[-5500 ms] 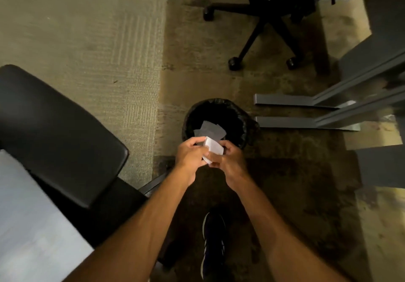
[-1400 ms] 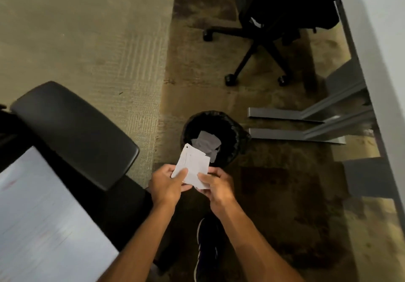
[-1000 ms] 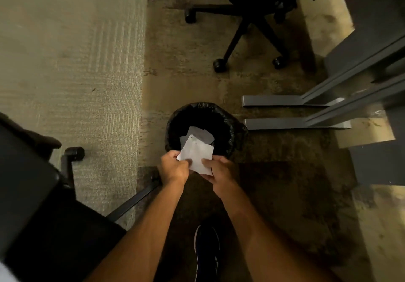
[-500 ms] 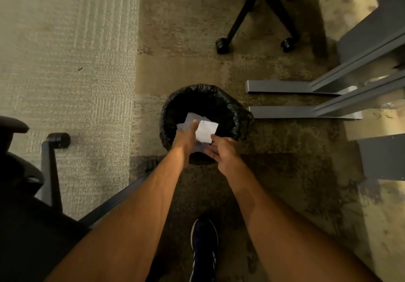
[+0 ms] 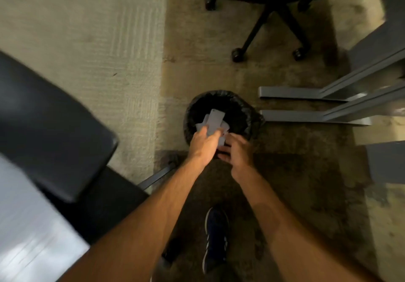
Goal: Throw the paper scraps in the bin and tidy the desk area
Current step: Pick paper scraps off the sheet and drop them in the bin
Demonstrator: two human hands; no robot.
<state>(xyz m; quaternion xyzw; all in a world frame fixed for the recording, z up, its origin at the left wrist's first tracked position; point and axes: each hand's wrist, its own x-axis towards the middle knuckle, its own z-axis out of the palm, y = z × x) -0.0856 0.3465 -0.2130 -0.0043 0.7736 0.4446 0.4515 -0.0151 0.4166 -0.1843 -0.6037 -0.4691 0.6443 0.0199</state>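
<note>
A round bin (image 5: 221,95) lined with a black bag stands on the carpet in front of me. Several pale paper scraps (image 5: 225,126) lie inside it. My left hand (image 5: 202,144) reaches over the bin's near rim, pinching a paper scrap (image 5: 215,118) that sticks up over the opening. My right hand (image 5: 237,150) sits just beside it at the rim, fingers curled around a smaller white piece (image 5: 221,141), which is mostly hidden between the two hands.
A black chair back (image 5: 54,128) fills the left, with a white desk surface (image 5: 26,238) at the bottom left. A wheeled office chair base (image 5: 269,18) stands beyond the bin. Grey desk feet (image 5: 306,115) lie to the right. My dark shoe (image 5: 215,238) is below.
The paper I held whole in both hands has come apart; my left hand has moved forward over the bin with one piece. The view has swung, bringing the black chair back in at left.
</note>
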